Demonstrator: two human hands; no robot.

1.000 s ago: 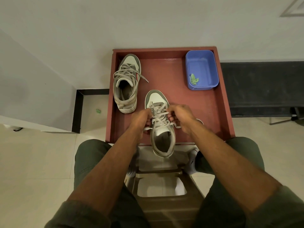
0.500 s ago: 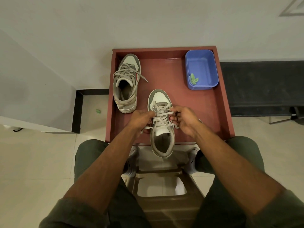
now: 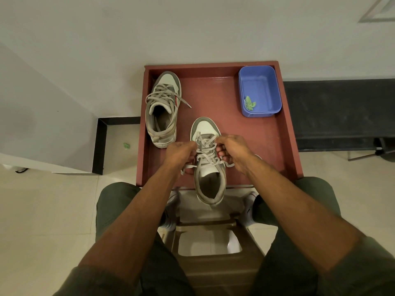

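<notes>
Hands noted shifted slightly twd 12 o'clock. Laces (image 3: 207, 151) pinched by L hand (image 3: 181, 152) & R hand (image 3: 234, 148) fingers on 6 o'clock shoe (image 3: 205, 128); ends loose, knot judged outstanding.

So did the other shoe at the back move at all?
No. The back shoe lies in the same spot beside the tray left wall, lace end trailing right as before.

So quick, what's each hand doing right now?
Left hand: grips the laces of the near sneaker.
Right hand: grips the same laces, other side.
</notes>
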